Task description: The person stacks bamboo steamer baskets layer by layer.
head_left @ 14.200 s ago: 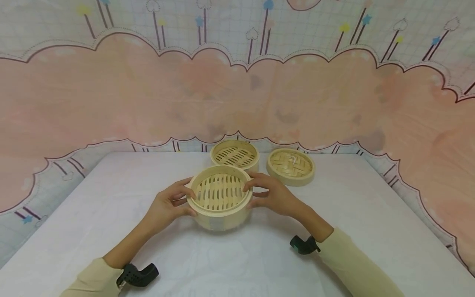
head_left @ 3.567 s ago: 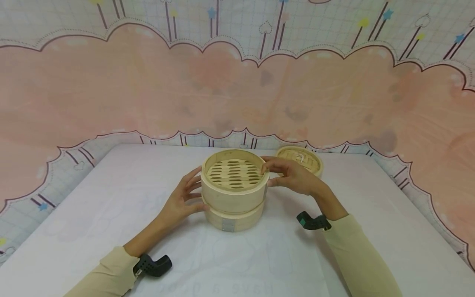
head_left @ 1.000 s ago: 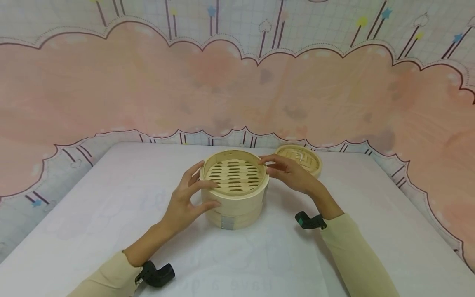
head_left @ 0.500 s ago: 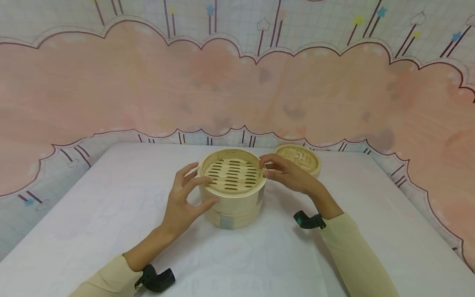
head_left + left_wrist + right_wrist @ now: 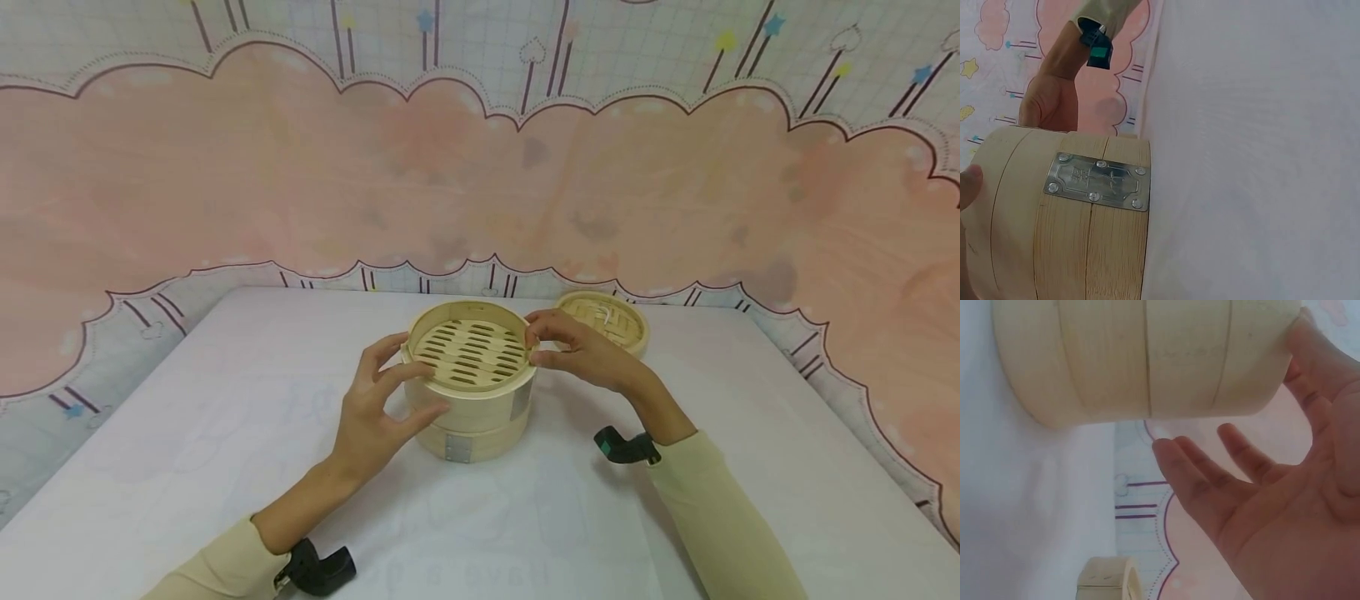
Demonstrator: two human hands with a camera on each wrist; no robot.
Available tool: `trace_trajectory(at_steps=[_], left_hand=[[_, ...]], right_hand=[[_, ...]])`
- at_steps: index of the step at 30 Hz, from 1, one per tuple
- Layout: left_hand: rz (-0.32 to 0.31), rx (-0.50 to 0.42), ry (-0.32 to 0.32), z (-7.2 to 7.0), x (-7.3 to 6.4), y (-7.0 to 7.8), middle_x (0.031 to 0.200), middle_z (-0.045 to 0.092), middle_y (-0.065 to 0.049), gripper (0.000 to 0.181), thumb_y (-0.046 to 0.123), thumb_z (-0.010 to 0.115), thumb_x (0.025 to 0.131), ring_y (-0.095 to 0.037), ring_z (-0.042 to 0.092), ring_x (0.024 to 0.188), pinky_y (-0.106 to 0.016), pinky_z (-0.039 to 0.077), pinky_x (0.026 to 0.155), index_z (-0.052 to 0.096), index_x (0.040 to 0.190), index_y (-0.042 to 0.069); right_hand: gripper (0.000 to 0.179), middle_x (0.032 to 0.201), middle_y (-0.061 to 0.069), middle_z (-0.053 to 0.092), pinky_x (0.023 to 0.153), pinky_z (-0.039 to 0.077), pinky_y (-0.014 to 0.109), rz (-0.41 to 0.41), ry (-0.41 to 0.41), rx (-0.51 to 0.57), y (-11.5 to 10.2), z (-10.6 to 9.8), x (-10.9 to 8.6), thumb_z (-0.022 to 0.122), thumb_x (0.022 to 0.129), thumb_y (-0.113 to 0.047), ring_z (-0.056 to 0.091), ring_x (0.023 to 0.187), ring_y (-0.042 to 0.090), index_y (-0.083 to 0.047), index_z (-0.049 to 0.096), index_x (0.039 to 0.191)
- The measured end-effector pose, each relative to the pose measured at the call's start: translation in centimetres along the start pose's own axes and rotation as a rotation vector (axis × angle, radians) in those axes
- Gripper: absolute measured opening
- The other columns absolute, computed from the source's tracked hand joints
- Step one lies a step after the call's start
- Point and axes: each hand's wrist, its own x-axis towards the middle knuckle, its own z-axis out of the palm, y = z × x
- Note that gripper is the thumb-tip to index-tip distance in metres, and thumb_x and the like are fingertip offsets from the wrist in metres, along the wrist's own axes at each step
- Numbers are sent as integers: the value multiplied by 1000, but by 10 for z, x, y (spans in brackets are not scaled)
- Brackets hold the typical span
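Observation:
Two round bamboo steamer baskets stand stacked on the white table. The upper steamer basket [image 5: 472, 402] has a slatted floor and sits on the lower steamer basket [image 5: 491, 444], whose metal plate [image 5: 1097, 181] faces the front. My left hand [image 5: 372, 414] grips the upper basket's rim at the left, index finger over the edge and thumb on the outer wall. On the right side, my right hand [image 5: 581, 350] pinches the same rim; in the right wrist view its other fingers [image 5: 1179, 469] are spread away from the wall.
Behind my right hand lies a woven bamboo steamer lid [image 5: 611, 321] with a small white loop on top. A patterned cloth backdrop [image 5: 480, 192] rises behind the table's back edge. Black wrist cameras [image 5: 318, 568] stick out at both sleeves.
Earlier, one basket was in both hands before another; later they stood stacked, seam uneven. The upper one now sits level, and over the last second has turned slightly, its slots slanting.

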Motion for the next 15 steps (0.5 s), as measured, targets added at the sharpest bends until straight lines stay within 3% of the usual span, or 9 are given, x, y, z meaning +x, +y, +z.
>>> trace_trajectory(at_steps=[5,15], left_hand=[[-35,13,-40,-1,1,4,135,41,-20,45,41,79,76,-36,48,120,-24,44,99,62,105,11],[-61,94,-80,0,2,15,135,37,-23,55,22,89,65,-37,54,116,-48,50,91,57,108,9]], right_hand=[[17,138,-1,41,102,31,66,14,12,-26,-3,0,1,69,89,-29,30,133,20,-19,60,99],[16,141,7,36,97,39,59,-4,30,-58,-6,0,1,71,87,-25,28,133,21,-18,63,99]])
